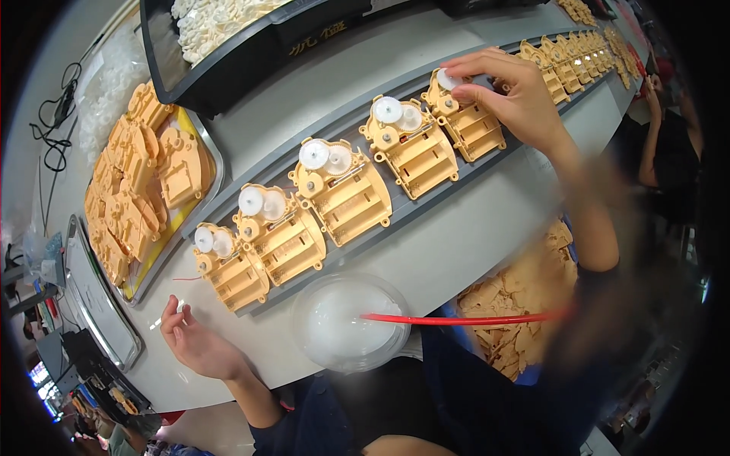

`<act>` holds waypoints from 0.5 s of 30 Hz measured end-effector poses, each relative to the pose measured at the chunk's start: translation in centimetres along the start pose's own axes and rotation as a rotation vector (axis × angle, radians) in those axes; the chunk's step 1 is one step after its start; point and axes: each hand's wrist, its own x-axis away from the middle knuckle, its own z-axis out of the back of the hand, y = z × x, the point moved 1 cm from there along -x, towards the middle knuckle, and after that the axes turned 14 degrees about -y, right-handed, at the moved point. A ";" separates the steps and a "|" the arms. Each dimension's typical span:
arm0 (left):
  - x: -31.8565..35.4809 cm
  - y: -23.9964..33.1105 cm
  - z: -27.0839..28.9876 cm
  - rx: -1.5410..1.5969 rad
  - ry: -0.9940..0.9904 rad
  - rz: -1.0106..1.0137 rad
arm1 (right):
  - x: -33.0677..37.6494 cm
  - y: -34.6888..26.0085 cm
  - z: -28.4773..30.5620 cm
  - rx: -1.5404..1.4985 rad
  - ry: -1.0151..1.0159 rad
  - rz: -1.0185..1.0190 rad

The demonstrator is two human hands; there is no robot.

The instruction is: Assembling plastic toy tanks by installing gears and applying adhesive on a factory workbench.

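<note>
My nearer right hand (521, 95) brackets, thumb and forefinger parted, a white gear (447, 79) at nine o'clock, firmness indeterminable, atop the tan housing (476, 131), long axis eleven-to-five; my left hand (201, 349) is unclenched, empty.

Wide fisheye view from the left side of my head, facing steeply down.
The camera looks from above my dark blue clothing (479, 387) at the lower edge, onto the pale grey tabletop (456, 239), near enough to take in both my left hand (204, 348) and my right hand (521, 102); the curved row of tan plastic housings (353, 204) runs from large at lower left to small at upper right, and blackness rounds off the corners.
</note>
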 end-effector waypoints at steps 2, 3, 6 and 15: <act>0.1 -0.2 0.1 0.013 0.014 0.005 | 0.1 0.0 -0.3 0.004 0.030 0.009; 0.1 -0.3 0.3 0.012 0.011 0.006 | 0.1 0.1 -0.6 -0.068 0.042 -0.035; 0.2 -0.5 0.7 0.024 0.026 0.009 | 0.2 0.4 -0.6 -0.138 0.048 -0.078; 0.1 -1.0 0.8 -0.035 0.015 -0.054 | -0.1 -0.4 0.2 0.038 -0.012 -0.004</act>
